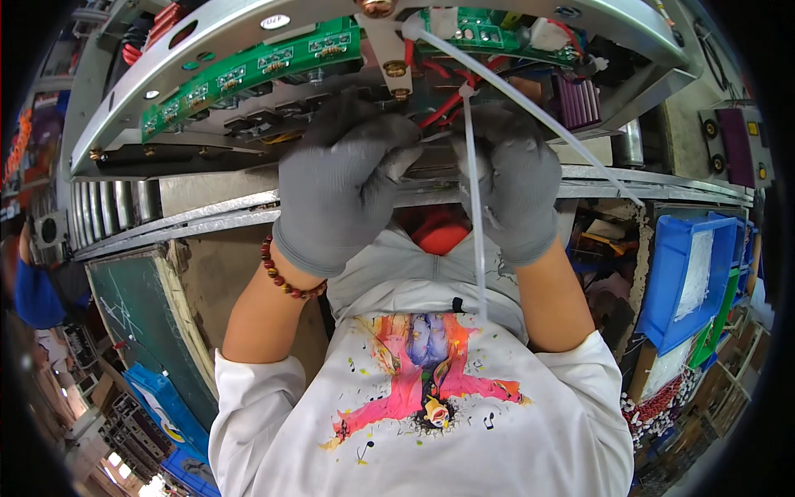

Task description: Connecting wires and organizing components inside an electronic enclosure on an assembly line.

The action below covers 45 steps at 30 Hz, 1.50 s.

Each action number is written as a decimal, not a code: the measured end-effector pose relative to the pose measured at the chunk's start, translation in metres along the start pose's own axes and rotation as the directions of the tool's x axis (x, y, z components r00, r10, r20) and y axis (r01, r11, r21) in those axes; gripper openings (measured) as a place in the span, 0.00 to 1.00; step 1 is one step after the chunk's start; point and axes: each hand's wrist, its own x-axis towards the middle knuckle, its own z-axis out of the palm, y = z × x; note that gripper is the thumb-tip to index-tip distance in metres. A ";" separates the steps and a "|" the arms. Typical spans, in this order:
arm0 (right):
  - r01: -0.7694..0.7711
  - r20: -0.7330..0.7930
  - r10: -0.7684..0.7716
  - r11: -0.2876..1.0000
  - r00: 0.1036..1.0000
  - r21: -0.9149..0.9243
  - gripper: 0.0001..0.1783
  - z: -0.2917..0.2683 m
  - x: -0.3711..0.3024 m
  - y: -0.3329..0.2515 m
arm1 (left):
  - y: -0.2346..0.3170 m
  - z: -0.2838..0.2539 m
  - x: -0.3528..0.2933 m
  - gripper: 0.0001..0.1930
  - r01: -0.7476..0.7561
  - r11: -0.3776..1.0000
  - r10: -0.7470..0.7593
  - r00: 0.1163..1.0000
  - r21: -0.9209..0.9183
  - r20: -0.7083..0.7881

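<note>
Both my hands wear grey gloves and work at the near side of a metal chassis (112, 137) with green circuit boards (273, 66). My left hand (339, 186) is closed in a pinch, its fingertips on a thin pale strip (437, 137) that looks like a cable tie. My right hand (517, 182) is curled around the strip's other end, its fingertips partly hidden. Red wires (443, 109) run just beyond the fingers, bundled by a white cable tie (476, 224) whose long tail hangs past my right hand. Another white cable tie (538, 112) slants across to the right.
The chassis rests over a roller conveyor (108, 207) with a metal rail (207, 217). Blue bins (675, 282) stand at the right, with a bundle of red wires (662, 406) below them. A purple finned heatsink (575, 103) sits inside the chassis. Someone's blue sleeve (41, 294) shows at far left.
</note>
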 end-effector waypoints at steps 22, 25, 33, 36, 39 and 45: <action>-0.129 -0.031 0.153 0.910 0.988 0.394 0.07 0.008 -0.006 0.008 | 0.015 -0.021 0.017 0.09 0.367 0.930 -0.338 0.857 0.000 0.389; -0.090 -0.028 0.111 0.907 0.993 0.412 0.06 0.007 -0.006 0.009 | 0.015 -0.021 0.017 0.09 0.373 0.928 -0.341 0.856 -0.007 0.389; 0.057 0.104 -0.097 0.941 0.990 0.335 0.07 -0.007 0.007 0.015 | 0.010 -0.016 0.013 0.08 0.181 0.984 -0.174 0.938 0.007 0.299; -0.123 0.199 0.054 0.927 0.979 0.355 0.08 -0.012 0.010 0.014 | 0.009 -0.014 0.007 0.08 0.128 0.990 -0.137 0.964 0.053 0.226; -0.226 0.302 0.123 0.916 0.945 0.332 0.09 -0.016 0.008 0.007 | 0.008 -0.012 0.004 0.08 0.081 0.991 -0.100 0.976 0.109 0.191; -0.036 0.110 0.020 0.989 0.994 0.142 0.08 -0.020 0.001 -0.012 | 0.029 -0.002 -0.003 0.08 0.218 0.976 -0.219 0.976 0.023 0.017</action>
